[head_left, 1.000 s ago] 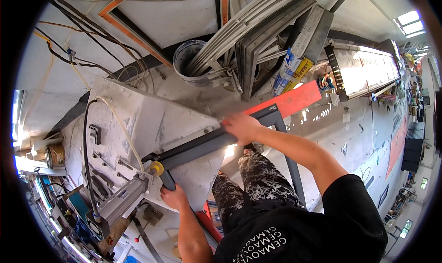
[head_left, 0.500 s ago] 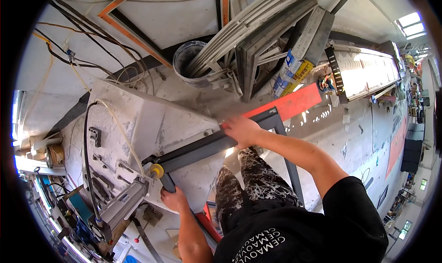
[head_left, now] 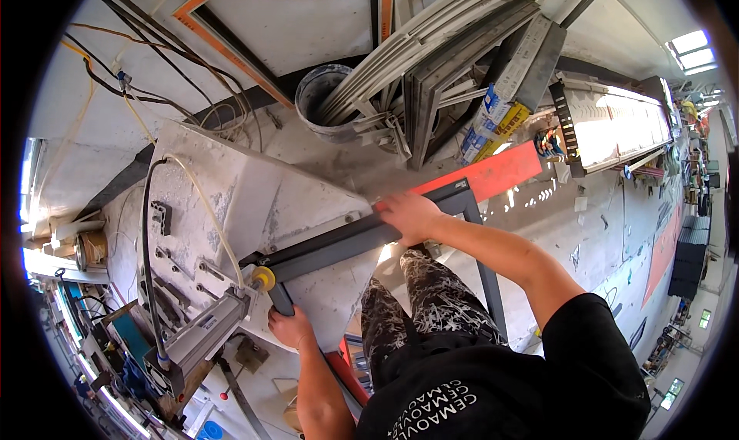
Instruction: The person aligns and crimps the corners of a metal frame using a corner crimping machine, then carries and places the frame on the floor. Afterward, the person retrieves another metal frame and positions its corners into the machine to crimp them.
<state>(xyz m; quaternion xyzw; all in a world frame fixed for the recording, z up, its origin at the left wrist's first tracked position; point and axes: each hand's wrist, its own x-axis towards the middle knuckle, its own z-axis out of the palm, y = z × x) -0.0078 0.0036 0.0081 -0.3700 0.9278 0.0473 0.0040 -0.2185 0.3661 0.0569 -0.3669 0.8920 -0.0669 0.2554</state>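
Observation:
A dark grey metal frame (head_left: 331, 251) lies across the pale machine table in front of me. Its left corner sits beside the yellow round pad (head_left: 264, 277) at the end of a silver cylinder (head_left: 212, 334). My left hand (head_left: 291, 328) is closed round the short left side piece of the frame, just below that pad. Farther right, my right hand (head_left: 412, 215) grips the frame's long bar from above, some fingertips out of sight behind it. From the right corner another side (head_left: 486, 286) runs down past my legs.
A red flat bar (head_left: 493, 170) extends behind the frame on the right. Beyond it stand a bucket (head_left: 319, 93) with pale strips and several leaning grey profiles (head_left: 439, 63). Black and yellow hoses (head_left: 146, 247) loop over the table's left side. Bolted clamps (head_left: 162, 218) sit on it.
The whole view has shifted slightly. Both hands keep their hold on the frame, and the frame stays against the yellow pad with no clear movement.

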